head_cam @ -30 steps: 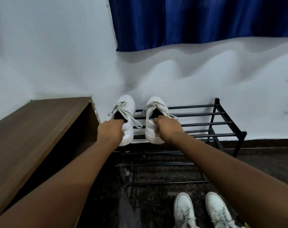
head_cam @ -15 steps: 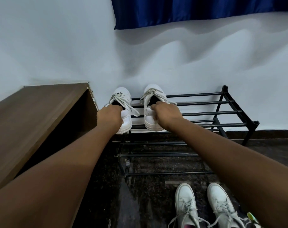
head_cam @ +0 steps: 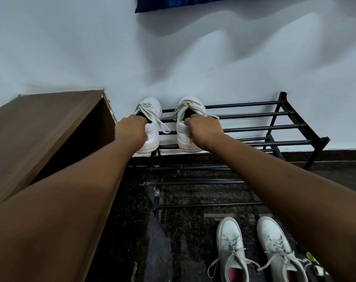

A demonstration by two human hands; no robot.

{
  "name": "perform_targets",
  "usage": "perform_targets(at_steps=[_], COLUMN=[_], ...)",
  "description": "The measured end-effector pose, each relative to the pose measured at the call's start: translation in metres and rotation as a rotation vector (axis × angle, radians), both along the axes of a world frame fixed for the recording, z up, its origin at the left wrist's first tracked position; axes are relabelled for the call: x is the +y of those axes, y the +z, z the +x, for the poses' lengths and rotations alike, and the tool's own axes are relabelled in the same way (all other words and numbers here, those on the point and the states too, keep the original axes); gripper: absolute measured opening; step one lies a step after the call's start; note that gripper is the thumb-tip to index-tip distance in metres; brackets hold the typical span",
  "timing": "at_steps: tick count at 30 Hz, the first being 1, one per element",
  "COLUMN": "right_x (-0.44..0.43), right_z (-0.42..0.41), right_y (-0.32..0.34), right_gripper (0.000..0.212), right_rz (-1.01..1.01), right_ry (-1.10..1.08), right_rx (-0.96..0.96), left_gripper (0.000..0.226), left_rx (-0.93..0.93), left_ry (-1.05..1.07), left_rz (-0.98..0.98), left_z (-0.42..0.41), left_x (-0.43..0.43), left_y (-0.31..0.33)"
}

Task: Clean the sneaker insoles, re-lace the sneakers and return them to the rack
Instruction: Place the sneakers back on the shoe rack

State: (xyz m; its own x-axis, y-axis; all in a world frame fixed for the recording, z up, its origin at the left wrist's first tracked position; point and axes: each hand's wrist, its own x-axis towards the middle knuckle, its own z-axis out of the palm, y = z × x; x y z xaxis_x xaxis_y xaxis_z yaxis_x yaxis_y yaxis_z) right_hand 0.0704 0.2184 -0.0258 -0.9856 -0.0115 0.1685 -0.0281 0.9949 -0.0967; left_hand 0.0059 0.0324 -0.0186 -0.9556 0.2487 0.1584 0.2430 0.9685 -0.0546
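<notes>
At the far left the wooden cabinet [head_cam: 41,127] is sitting where it was a second ago; only the view is tipping downward, so the blue curtain [head_cam: 173,3] is sliding almost out of the top edge. Just beside the cabinet, the left hand [head_cam: 130,131] is still gripping the heel of the left sneaker [head_cam: 150,107], fingers curled round its back. Next to it the right sneaker [head_cam: 190,104] is being held the same way by the right hand [head_cam: 203,127]. Both sneakers are resting on the top bars of the black rack [head_cam: 254,115], toes toward the wall, at its left end, and they are barely shifting against those bars. That suggests the pair, laces threaded, is already being set in place and only the letting go is left. Further right and nearer, a second pair of sneakers [head_cam: 230,237] is waiting on the dark floor, laces trailing loose, likely still to be dealt with.
</notes>
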Motion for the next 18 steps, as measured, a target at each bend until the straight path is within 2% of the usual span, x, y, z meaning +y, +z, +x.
perform_targets(at_steps=[14, 18], right_x=[-0.0092, -0.0047], right_z=[0.0001, 0.0035], right_y=[0.0002, -0.004], right_gripper=[0.035, 0.043], right_rz=[-0.02, -0.061], right_ry=[-0.075, -0.047], right_rx=[0.003, 0.034], left_gripper=[0.024, 0.037], left_rx=[0.025, 0.057], left_ry=[-0.022, -0.03], left_rz=[0.035, -0.01], left_z=[-0.0074, -0.0016], left_x=[-0.0011, -0.0031], left_y=[-0.0053, -0.0058])
